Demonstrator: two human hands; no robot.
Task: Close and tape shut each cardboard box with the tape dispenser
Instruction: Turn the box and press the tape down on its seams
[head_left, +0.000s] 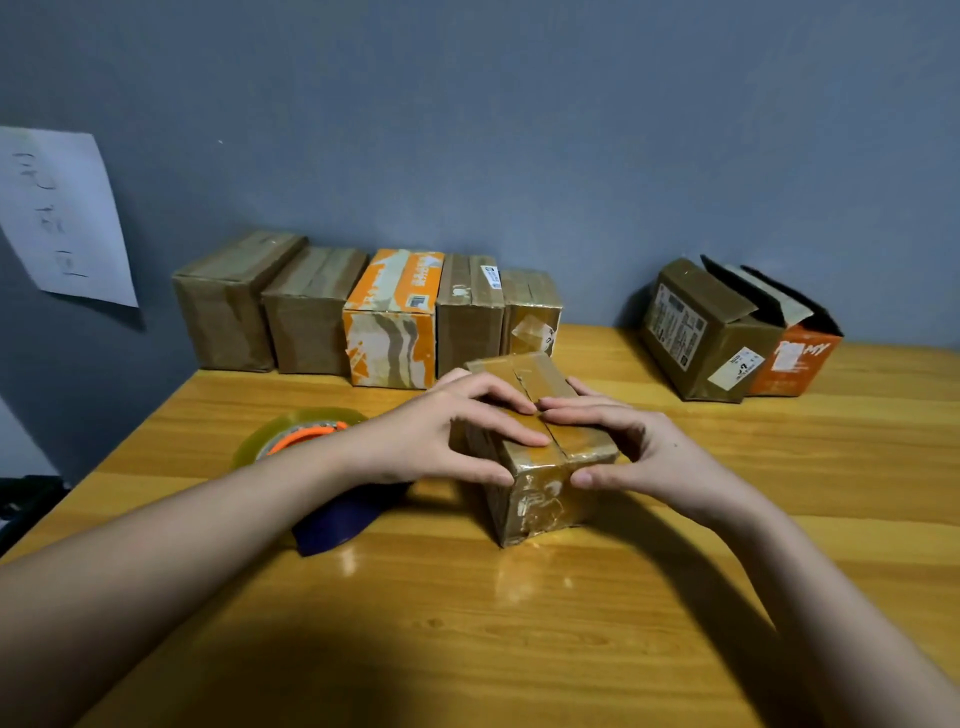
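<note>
A wooden table (675, 597) is set against a grey wall (519, 130), where 1 sheet of paper (62, 218) is stuck at left. 5 closed boxes (363, 312) are lined up along the wall; 2 open boxes (737, 332) are seen at right, flaps up. 1 small cardboard box (540, 467) is placed mid-table, its 2 top flaps folded down, seam untaped. The left hand (441, 431) is laid on the left flap, fingers straight, thumb at the front corner; the right hand (623, 441) is pressed on the right flap likewise. The tape dispenser (311, 441) is partly hidden behind the left forearm, just beside the box.
</note>
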